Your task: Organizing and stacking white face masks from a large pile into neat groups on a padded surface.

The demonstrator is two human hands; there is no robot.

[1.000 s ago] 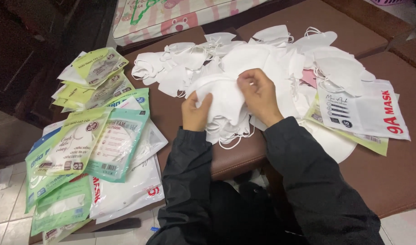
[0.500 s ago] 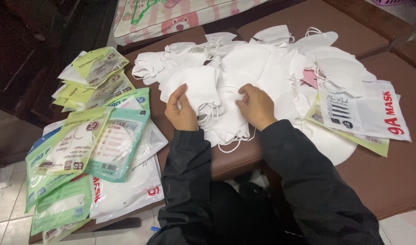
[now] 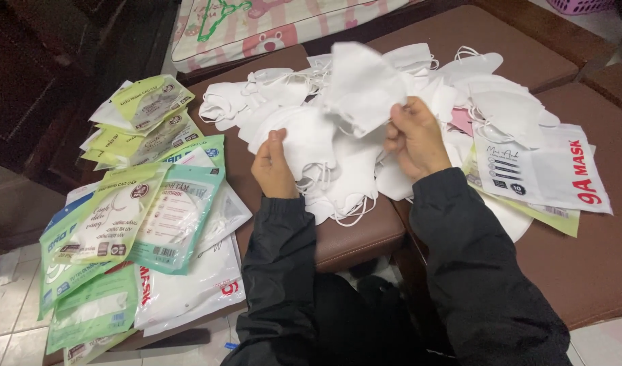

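— What is each hand doing?

— The right hand pinches a white folded mask by its lower edge and holds it lifted above the pile of white masks. The left hand has its fingers closed on another white mask that lies on top of the pile, thumb up along its edge.

— Where does the pile sit?

— On a brown padded seat right in front of the person, spreading back and to the right, with ear loops hanging over the front edge.

— What lies around it?

— To the left, a fan of flat green and teal mask packets overlaps a large white bag; further back sits a stack of yellow-green packets. To the right, a white packet with red lettering lies on a second brown cushion, partly over masks and a yellow-green packet. Behind, there is a pink patterned cushion with a green hanger on it.

— Anything blocking the view?

— The lifted mask hides part of the pile behind it, and the black sleeves cover the near edge of the seat.
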